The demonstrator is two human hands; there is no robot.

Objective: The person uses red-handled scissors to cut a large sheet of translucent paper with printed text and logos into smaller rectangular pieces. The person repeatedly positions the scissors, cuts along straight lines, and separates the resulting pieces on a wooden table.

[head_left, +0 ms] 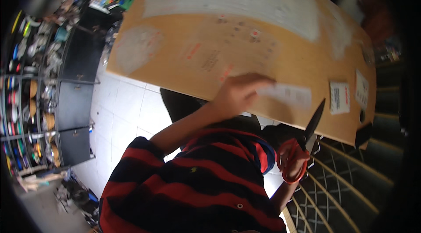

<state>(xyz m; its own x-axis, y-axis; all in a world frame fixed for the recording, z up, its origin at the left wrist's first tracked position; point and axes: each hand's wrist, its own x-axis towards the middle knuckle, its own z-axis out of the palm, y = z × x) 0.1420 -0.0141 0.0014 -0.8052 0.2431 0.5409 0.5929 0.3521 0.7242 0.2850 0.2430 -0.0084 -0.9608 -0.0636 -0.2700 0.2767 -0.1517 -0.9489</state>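
Note:
A pair of scissors with red handles [282, 157] and dark blades [314, 122] is in my right hand [294, 163], at the table's near edge. The blades point up and away over the table. My left hand [239, 94] hovers at or over the table's near side, slightly blurred, its index finger stretched to the right and its thumb apart from it. Just beyond those fingertips lies a white paper strip [291, 95] with faint print. Whether the fingers touch the strip I cannot tell.
The brown tabletop [175, 64] bears pale worn patches and faded prints. Two white printed labels [340, 98] [362, 89] lie at its right. At left stands a shelf [37, 101] full of spools beside dark cabinets [78, 101]. A metal lattice [337, 180] stands at lower right.

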